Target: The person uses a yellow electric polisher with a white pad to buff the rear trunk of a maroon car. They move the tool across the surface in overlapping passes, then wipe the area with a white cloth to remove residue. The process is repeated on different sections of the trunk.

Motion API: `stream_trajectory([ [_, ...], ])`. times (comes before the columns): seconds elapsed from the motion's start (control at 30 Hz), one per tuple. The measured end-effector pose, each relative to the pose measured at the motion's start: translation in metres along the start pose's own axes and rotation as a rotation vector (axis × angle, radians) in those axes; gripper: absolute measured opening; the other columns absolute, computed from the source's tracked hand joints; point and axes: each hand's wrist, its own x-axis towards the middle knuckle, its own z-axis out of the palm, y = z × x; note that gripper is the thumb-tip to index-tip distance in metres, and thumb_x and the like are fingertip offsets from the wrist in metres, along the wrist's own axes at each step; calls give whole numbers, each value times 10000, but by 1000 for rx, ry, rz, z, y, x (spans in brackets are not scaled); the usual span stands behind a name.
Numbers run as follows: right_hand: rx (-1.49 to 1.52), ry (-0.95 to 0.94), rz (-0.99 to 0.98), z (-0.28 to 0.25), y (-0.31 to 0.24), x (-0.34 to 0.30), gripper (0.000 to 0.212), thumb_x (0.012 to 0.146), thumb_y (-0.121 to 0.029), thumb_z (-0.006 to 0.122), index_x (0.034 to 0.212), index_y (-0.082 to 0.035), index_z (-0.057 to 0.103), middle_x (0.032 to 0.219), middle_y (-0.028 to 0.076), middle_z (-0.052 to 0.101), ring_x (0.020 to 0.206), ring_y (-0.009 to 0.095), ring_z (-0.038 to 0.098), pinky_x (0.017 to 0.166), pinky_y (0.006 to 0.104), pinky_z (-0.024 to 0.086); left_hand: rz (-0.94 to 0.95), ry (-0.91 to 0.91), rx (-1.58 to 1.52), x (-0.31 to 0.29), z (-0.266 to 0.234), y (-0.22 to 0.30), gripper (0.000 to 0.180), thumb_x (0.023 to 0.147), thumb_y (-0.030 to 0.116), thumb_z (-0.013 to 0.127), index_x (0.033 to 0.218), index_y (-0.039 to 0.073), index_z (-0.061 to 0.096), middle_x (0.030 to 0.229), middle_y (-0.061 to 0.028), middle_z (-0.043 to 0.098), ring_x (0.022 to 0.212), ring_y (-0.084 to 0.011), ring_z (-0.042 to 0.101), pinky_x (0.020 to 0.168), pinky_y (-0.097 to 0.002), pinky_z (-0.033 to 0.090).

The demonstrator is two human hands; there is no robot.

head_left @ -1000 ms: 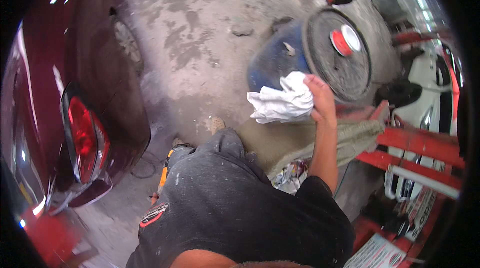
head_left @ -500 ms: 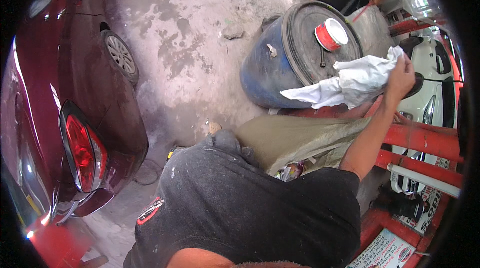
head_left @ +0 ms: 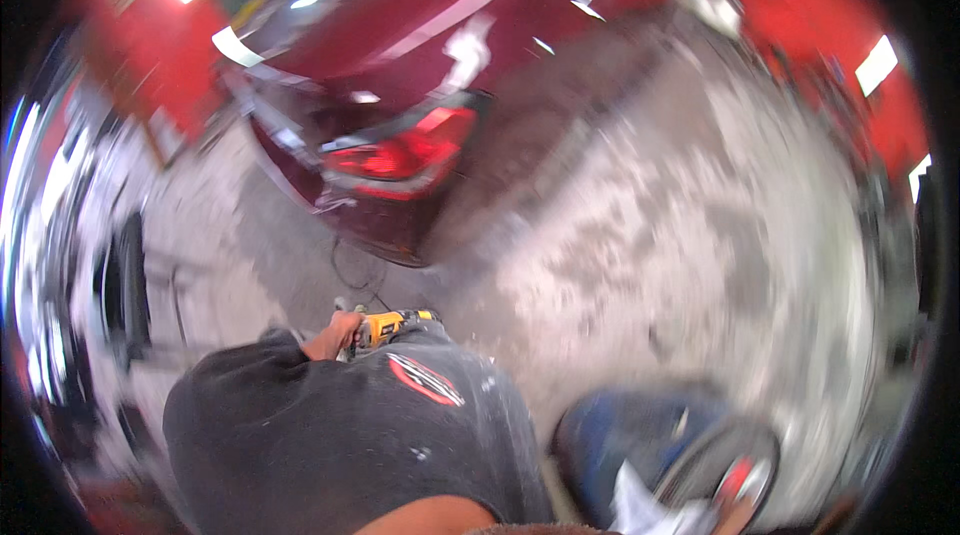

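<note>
My left hand [head_left: 344, 331] is closed round a yellow-and-black power tool [head_left: 385, 326], probably a polisher or grinder, at the front of my body. The tool's far end is partly hidden by my dark shirt. At the lower right edge, my right hand [head_left: 738, 513] shows only in part and is blurred. A white cloth [head_left: 645, 507] runs up to its fingers and hangs by the blue drum [head_left: 610, 425]. Beyond that hand, a red-and-white tub [head_left: 737, 476] stands on the drum's dark lid.
Ahead of me is the rear corner of a dark red car [head_left: 540, 85] with a red tail light [head_left: 400, 153]. A cord [head_left: 365, 280] lies on the stained concrete floor [head_left: 640, 265] near the bumper. Red panels and blurred objects line both sides.
My view has swung left toward the car, so the drum and cloth now sit at the lower right. My left hand and the power tool have come into view.
</note>
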Motion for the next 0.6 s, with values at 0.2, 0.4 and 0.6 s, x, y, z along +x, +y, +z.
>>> stream_trajectory([
  [0.2, -75, -136, -24, 62, -97, 18, 511, 999, -374, 626, 1329, 16, 644, 1299, 244, 662, 1153, 347, 645, 995, 433, 485, 14, 88, -119, -49, 14, -8, 204, 831, 97, 726, 702, -34, 637, 603, -117, 577, 410, -216, 521, 358, -404, 391],
  [0.4, -45, -270, -109, 103, -142, 21, 534, 1002, -403, 609, 1324, 21, 645, 1289, 238, 668, 1117, 343, 656, 962, 429, 500, -34, 136, -163, -37, -5, -49, 208, 845, 98, 719, 704, -27, 630, 594, -114, 560, 409, -214, 502, 364, -419, 398],
  [0.6, -11, -346, -150, 122, -172, 16, 558, 1005, -431, 591, 1320, 26, 645, 1279, 232, 675, 1081, 340, 667, 928, 425, 514, -72, 61, -279, -36, -11, -59, 224, 879, 78, 683, 706, -36, 597, 605, -137, 559, 405, -239, 513, 341, -447, 390],
])
